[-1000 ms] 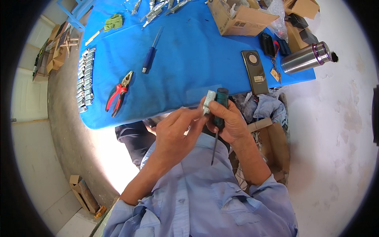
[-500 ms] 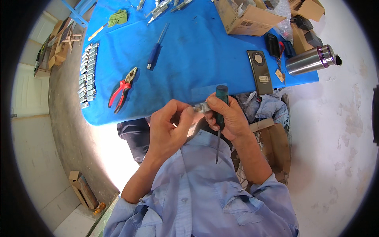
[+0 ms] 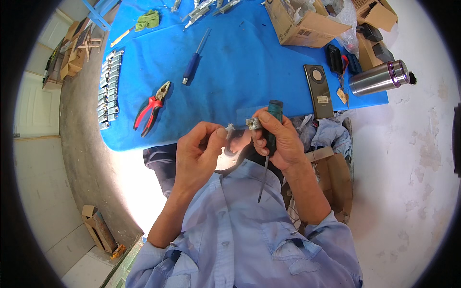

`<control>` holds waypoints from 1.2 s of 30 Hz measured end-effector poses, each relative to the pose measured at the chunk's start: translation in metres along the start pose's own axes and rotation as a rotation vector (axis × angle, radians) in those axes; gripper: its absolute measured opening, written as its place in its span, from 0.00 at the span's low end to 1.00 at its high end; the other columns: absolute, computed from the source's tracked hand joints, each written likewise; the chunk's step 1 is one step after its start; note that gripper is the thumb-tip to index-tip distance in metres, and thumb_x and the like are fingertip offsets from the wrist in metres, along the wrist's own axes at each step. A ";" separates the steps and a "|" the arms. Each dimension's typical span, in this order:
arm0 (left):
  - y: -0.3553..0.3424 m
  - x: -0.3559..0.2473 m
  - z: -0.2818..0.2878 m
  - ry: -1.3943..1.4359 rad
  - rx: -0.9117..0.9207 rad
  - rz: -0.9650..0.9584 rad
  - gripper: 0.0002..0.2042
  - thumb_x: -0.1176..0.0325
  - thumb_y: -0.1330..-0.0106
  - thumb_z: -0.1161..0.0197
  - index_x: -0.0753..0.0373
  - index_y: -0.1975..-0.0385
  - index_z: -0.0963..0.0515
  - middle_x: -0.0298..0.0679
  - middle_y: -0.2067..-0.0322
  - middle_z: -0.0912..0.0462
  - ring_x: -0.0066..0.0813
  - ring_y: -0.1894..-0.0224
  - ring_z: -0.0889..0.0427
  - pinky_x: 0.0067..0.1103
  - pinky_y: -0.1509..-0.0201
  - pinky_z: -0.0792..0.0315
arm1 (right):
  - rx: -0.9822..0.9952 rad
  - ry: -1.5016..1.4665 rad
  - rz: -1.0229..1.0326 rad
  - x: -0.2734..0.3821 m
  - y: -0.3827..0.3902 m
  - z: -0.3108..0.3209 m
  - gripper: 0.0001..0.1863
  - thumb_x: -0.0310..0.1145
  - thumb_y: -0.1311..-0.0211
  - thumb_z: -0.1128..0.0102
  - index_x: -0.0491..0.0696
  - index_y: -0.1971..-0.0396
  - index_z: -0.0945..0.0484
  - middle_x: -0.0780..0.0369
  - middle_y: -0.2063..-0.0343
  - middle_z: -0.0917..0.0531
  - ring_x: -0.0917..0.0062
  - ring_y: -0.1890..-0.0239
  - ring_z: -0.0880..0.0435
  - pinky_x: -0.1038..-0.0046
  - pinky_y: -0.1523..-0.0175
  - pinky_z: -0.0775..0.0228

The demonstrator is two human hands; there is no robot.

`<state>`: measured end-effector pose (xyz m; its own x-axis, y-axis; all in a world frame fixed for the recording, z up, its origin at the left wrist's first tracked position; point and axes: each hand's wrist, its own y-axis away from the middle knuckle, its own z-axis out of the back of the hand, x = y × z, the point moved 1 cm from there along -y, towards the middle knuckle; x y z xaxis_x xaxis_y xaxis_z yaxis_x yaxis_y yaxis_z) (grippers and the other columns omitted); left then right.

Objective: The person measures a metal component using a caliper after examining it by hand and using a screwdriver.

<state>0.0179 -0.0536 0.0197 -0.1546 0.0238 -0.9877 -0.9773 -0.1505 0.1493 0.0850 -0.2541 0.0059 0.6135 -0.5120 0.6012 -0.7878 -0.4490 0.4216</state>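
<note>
Between thumb and forefinger, my left hand pinches a small pale, ragged-edged piece; its kind is too small to make out. Just right of it, my right hand grips a small silver metal block with a round hole, held out by the thumb. The same hand also wraps round a screwdriver with a dark green handle, its shaft pointing down toward my shirt. A narrow gap separates the pale piece from the block. Both hands are just off the table's near edge.
On the blue-covered table lie red-and-black pliers, a blue-handled screwdriver, a row of metal parts and a green cloth. To the right are a phone, a steel flask and a cardboard box.
My hands have drawn apart. The pale piece in my left hand has come away from the metal block, whose hole now shows. The green-handled screwdriver has shifted slightly within the right-hand grip.
</note>
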 end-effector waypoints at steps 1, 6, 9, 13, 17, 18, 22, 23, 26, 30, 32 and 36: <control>0.000 0.001 0.001 0.012 0.006 0.010 0.10 0.64 0.19 0.38 0.65 0.60 0.18 0.31 0.72 0.16 0.13 0.72 0.24 0.15 0.68 0.29 | -0.009 0.004 -0.004 0.000 0.000 0.000 0.08 0.36 0.24 0.34 0.47 0.58 0.18 0.63 0.78 0.19 0.80 0.83 0.24 0.77 0.80 0.37; 0.003 0.010 0.007 -0.001 0.046 0.079 0.12 0.62 0.18 0.39 0.65 0.61 0.18 0.32 0.72 0.16 0.13 0.72 0.24 0.15 0.68 0.30 | -0.048 0.008 0.012 -0.001 0.000 -0.001 0.08 0.36 0.25 0.33 0.48 0.57 0.18 0.63 0.74 0.17 0.81 0.82 0.22 0.77 0.81 0.37; 0.006 0.018 0.012 -0.056 0.058 0.131 0.13 0.62 0.19 0.39 0.65 0.62 0.18 0.31 0.72 0.16 0.13 0.72 0.24 0.16 0.68 0.30 | -0.071 0.016 0.002 -0.001 -0.001 -0.003 0.08 0.36 0.25 0.32 0.48 0.57 0.18 0.63 0.74 0.16 0.82 0.82 0.21 0.77 0.81 0.36; 0.010 0.027 0.015 -0.105 0.071 0.157 0.13 0.62 0.19 0.39 0.65 0.64 0.18 0.31 0.73 0.17 0.13 0.72 0.24 0.15 0.68 0.30 | -0.072 0.014 0.007 -0.003 -0.004 0.001 0.08 0.37 0.26 0.31 0.48 0.58 0.18 0.63 0.74 0.16 0.81 0.84 0.22 0.77 0.81 0.36; 0.013 0.040 0.021 -0.171 0.079 0.140 0.13 0.62 0.19 0.39 0.65 0.64 0.18 0.30 0.73 0.17 0.12 0.72 0.24 0.15 0.68 0.30 | -0.070 -0.001 -0.010 -0.004 -0.004 0.001 0.08 0.36 0.27 0.31 0.48 0.58 0.18 0.63 0.75 0.17 0.81 0.84 0.21 0.77 0.81 0.35; 0.015 0.040 0.022 -0.175 0.079 0.153 0.13 0.62 0.19 0.39 0.65 0.64 0.18 0.30 0.73 0.17 0.12 0.72 0.24 0.15 0.68 0.30 | -0.071 0.000 -0.012 -0.005 -0.005 0.001 0.08 0.36 0.27 0.31 0.48 0.58 0.18 0.63 0.75 0.17 0.81 0.84 0.21 0.76 0.81 0.35; 0.015 0.038 0.027 -0.006 0.072 0.269 0.12 0.63 0.21 0.38 0.67 0.61 0.16 0.31 0.72 0.15 0.14 0.72 0.24 0.16 0.68 0.30 | -0.076 0.005 -0.020 -0.005 -0.006 0.001 0.08 0.35 0.27 0.33 0.47 0.57 0.18 0.62 0.75 0.17 0.80 0.83 0.21 0.76 0.81 0.35; 0.015 0.036 0.028 0.037 0.077 0.298 0.12 0.63 0.20 0.38 0.67 0.60 0.16 0.31 0.71 0.15 0.14 0.72 0.23 0.16 0.68 0.29 | -0.078 0.006 -0.022 -0.004 -0.005 0.002 0.08 0.35 0.27 0.33 0.46 0.57 0.18 0.62 0.75 0.17 0.80 0.83 0.21 0.75 0.81 0.35; 0.015 0.037 0.033 0.141 0.111 0.300 0.13 0.61 0.18 0.40 0.65 0.59 0.17 0.33 0.70 0.14 0.15 0.72 0.22 0.17 0.68 0.28 | -0.059 -0.008 -0.015 -0.004 -0.005 0.005 0.08 0.34 0.27 0.34 0.46 0.56 0.18 0.61 0.75 0.16 0.78 0.83 0.21 0.75 0.80 0.35; 0.017 0.043 0.040 0.284 0.146 0.312 0.13 0.60 0.17 0.41 0.64 0.58 0.18 0.34 0.70 0.14 0.17 0.72 0.21 0.17 0.68 0.27 | -0.037 0.048 0.019 -0.003 -0.006 0.002 0.09 0.36 0.24 0.38 0.48 0.52 0.21 0.62 0.76 0.20 0.81 0.81 0.25 0.77 0.81 0.38; 0.018 0.040 0.041 0.321 0.141 0.339 0.13 0.60 0.17 0.41 0.64 0.58 0.18 0.34 0.69 0.14 0.17 0.72 0.21 0.17 0.68 0.27 | -0.018 0.040 0.034 -0.004 -0.007 0.005 0.09 0.36 0.24 0.39 0.48 0.52 0.21 0.62 0.76 0.20 0.80 0.80 0.26 0.77 0.81 0.38; 0.017 0.041 0.042 0.345 0.170 0.335 0.12 0.60 0.17 0.41 0.64 0.57 0.18 0.34 0.69 0.14 0.17 0.71 0.20 0.18 0.68 0.27 | -0.024 -0.015 0.053 -0.001 -0.007 0.007 0.08 0.33 0.25 0.38 0.46 0.54 0.21 0.61 0.76 0.19 0.79 0.79 0.22 0.77 0.80 0.36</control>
<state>-0.0112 -0.0132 -0.0161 -0.4348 -0.3301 -0.8379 -0.8964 0.0701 0.4376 0.0908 -0.2555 -0.0025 0.5718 -0.5458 0.6125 -0.8200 -0.4038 0.4057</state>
